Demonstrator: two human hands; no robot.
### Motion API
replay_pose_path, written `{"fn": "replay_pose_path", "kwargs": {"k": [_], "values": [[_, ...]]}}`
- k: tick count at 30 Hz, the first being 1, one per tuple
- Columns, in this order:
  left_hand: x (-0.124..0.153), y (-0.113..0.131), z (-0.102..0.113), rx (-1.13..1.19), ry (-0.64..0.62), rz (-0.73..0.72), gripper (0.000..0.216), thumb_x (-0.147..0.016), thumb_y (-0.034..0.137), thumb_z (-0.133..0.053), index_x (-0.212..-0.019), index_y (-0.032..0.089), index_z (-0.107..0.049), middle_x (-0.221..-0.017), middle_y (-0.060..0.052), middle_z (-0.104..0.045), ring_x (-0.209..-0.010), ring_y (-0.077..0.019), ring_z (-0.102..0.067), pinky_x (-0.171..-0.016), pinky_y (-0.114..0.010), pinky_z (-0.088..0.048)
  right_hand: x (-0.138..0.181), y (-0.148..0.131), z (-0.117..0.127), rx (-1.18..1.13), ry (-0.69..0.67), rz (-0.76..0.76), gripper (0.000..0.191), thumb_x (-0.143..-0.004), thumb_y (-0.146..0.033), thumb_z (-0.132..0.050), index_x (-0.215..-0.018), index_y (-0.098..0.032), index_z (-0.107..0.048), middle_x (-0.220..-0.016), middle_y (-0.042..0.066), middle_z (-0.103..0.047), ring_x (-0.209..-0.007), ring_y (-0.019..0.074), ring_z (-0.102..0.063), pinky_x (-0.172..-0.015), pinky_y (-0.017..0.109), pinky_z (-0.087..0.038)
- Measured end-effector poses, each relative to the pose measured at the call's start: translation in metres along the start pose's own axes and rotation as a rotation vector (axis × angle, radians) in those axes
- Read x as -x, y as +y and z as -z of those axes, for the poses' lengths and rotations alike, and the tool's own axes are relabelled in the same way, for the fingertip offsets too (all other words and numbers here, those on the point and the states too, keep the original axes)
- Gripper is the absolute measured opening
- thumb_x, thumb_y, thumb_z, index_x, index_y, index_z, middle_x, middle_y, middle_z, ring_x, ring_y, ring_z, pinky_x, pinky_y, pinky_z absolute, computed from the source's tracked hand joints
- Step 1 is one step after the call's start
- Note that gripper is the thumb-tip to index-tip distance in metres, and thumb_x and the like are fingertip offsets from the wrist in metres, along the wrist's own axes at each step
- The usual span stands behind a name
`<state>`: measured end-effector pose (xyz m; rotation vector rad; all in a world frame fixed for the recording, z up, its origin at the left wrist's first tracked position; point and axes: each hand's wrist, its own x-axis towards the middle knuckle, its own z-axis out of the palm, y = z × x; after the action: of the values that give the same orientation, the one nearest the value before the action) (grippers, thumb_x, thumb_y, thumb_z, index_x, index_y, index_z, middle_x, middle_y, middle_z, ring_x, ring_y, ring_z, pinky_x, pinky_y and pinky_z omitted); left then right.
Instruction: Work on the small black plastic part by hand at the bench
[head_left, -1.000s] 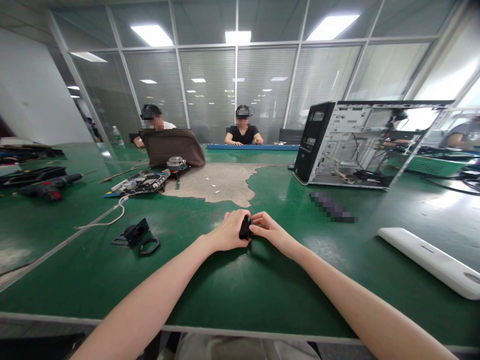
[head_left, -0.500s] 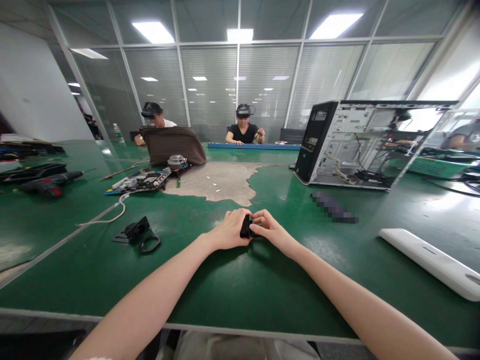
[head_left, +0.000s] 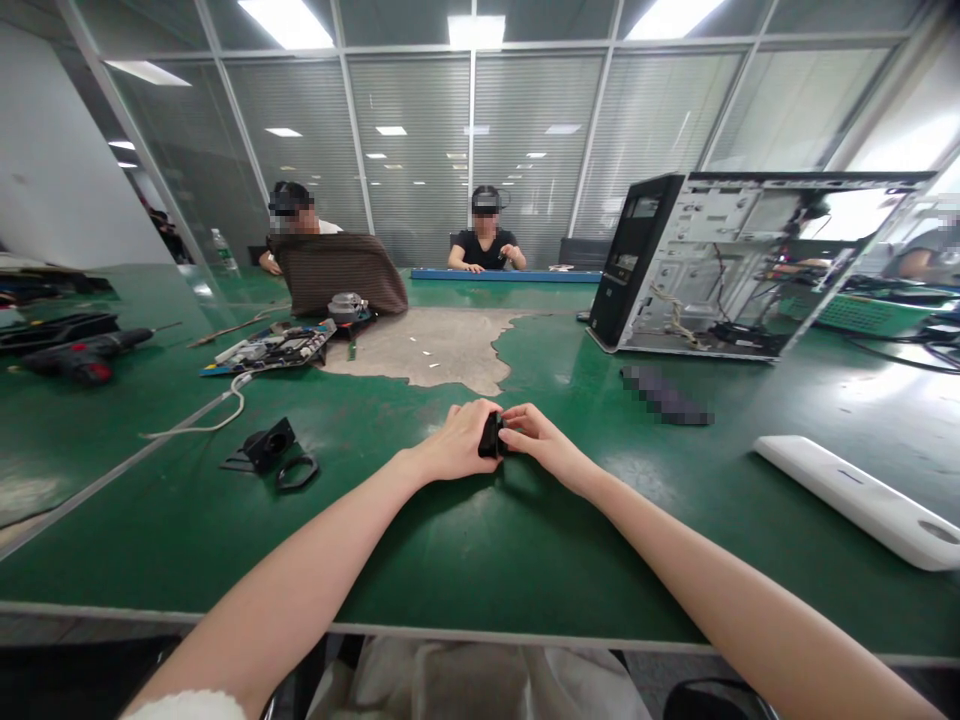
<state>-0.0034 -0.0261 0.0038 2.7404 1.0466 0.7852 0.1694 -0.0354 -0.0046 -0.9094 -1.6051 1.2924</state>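
Between my two hands, low over the green table [head_left: 450,560], is a small black part [head_left: 491,436], partly covered by my fingers; its exact kind does not show. My left hand [head_left: 459,442] is closed round its left side. From the right, the thumb and fingertips of my right hand [head_left: 541,443] pinch the part's edge. To the left on the table lie a black bracket-like piece with a round opening [head_left: 268,446] and a black ring with angular sides [head_left: 298,473].
Further back are a circuit board [head_left: 270,348], a cordless drill [head_left: 82,358] and a brown mesh backrest [head_left: 337,275]. An opened computer case [head_left: 697,270] stands at right, near a long white casing [head_left: 855,495] and a blurred dark object [head_left: 666,396]. Two people sit across the table.
The whole view has shifted, so most things sit slightly higher in the picture. Both hands stay on the black part, with hardly any change of grip.
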Motion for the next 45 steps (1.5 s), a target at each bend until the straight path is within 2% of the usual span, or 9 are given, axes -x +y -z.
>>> {"fn": "replay_pose_path", "kwargs": {"k": [7,14,17,23,26,30,33,37,45], "values": [[0.000,-0.001,0.000,0.001,-0.005,0.010,0.052,-0.064,0.028,-0.061,-0.107,0.020,-0.032,-0.101,-0.005,-0.047,-0.093,-0.0238,-0.048,-0.079,-0.037,-0.036,0.006,-0.011,0.000,-0.009,-0.077,0.038,0.033,-0.061,-0.025,-0.071,-0.084,-0.021,-0.048,-0.090,-0.001,-0.055,-0.088,0.0156,-0.056,-0.079,0.032,-0.044],[-0.001,0.000,0.001,-0.001,-0.013,0.010,0.052,-0.064,0.028,-0.061,-0.107,0.020,-0.033,-0.100,-0.004,-0.047,-0.092,-0.0233,-0.048,-0.079,-0.037,-0.037,0.003,-0.004,-0.002,0.030,0.010,0.043,0.025,-0.071,-0.034,-0.061,-0.087,-0.022,-0.046,-0.085,-0.001,-0.056,-0.079,0.0138,-0.056,-0.077,0.033,-0.044],[0.000,0.001,0.001,0.006,-0.012,0.012,0.053,-0.064,0.027,-0.061,-0.108,0.021,-0.032,-0.101,-0.005,-0.048,-0.093,-0.0232,-0.048,-0.080,-0.037,-0.036,0.001,-0.003,-0.001,0.043,0.000,0.027,0.029,-0.070,-0.033,-0.063,-0.091,-0.022,-0.046,-0.085,0.000,-0.056,-0.077,0.0148,-0.057,-0.076,0.036,-0.045],[0.000,0.001,0.002,0.007,-0.017,0.027,0.053,-0.063,0.028,-0.062,-0.107,0.021,-0.033,-0.100,-0.005,-0.048,-0.094,-0.0241,-0.048,-0.079,-0.038,-0.036,0.003,-0.008,0.000,0.046,-0.049,0.093,0.034,-0.060,-0.022,-0.072,-0.083,-0.020,-0.048,-0.091,0.000,-0.055,-0.089,0.0162,-0.056,-0.084,0.036,-0.043],[0.000,0.001,0.002,0.010,-0.024,0.026,0.053,-0.064,0.029,-0.062,-0.107,0.021,-0.033,-0.101,-0.005,-0.047,-0.094,-0.0243,-0.048,-0.080,-0.038,-0.036,0.004,-0.011,0.004,0.085,-0.055,0.107,0.032,-0.061,-0.021,-0.071,-0.085,-0.020,-0.050,-0.094,0.001,-0.054,-0.089,0.0163,-0.056,-0.086,0.037,-0.043],[-0.001,0.000,0.002,0.013,-0.023,0.025,0.056,-0.064,0.030,-0.062,-0.110,0.021,-0.032,-0.103,-0.005,-0.047,-0.095,-0.0246,-0.047,-0.080,-0.039,-0.036,0.004,-0.015,0.019,0.149,0.048,0.034,0.036,-0.058,-0.022,-0.073,-0.086,-0.020,-0.051,-0.093,0.002,-0.056,-0.086,0.0171,-0.057,-0.083,0.038,-0.045],[-0.001,0.000,0.001,0.016,-0.017,0.018,0.057,-0.064,0.029,-0.062,-0.111,0.021,-0.031,-0.103,-0.005,-0.048,-0.096,-0.0245,-0.047,-0.081,-0.039,-0.035,0.004,-0.016,0.024,0.124,0.055,-0.020,0.037,-0.060,-0.025,-0.071,-0.091,-0.020,-0.051,-0.090,0.002,-0.059,-0.081,0.0167,-0.058,-0.078,0.038,-0.046],[-0.001,-0.001,-0.001,0.021,-0.006,0.009,0.055,-0.064,0.028,-0.061,-0.110,0.020,-0.032,-0.103,-0.006,-0.048,-0.096,-0.0237,-0.048,-0.082,-0.039,-0.034,0.001,-0.013,0.012,0.022,0.008,-0.101,0.036,-0.057,-0.025,-0.074,-0.086,-0.017,-0.054,-0.081,0.001,-0.062,-0.075,0.0148,-0.059,-0.076,0.034,-0.047],[-0.001,-0.001,-0.008,0.025,0.043,0.011,0.053,-0.066,0.030,-0.060,-0.109,0.020,-0.031,-0.103,-0.006,-0.047,-0.098,-0.0237,-0.047,-0.082,-0.039,-0.033,-0.003,-0.006,-0.002,-0.039,0.023,-0.157,0.035,-0.058,-0.030,-0.073,-0.085,-0.017,-0.054,-0.085,0.003,-0.060,-0.065,0.0116,-0.059,-0.062,0.029,-0.050]]}}
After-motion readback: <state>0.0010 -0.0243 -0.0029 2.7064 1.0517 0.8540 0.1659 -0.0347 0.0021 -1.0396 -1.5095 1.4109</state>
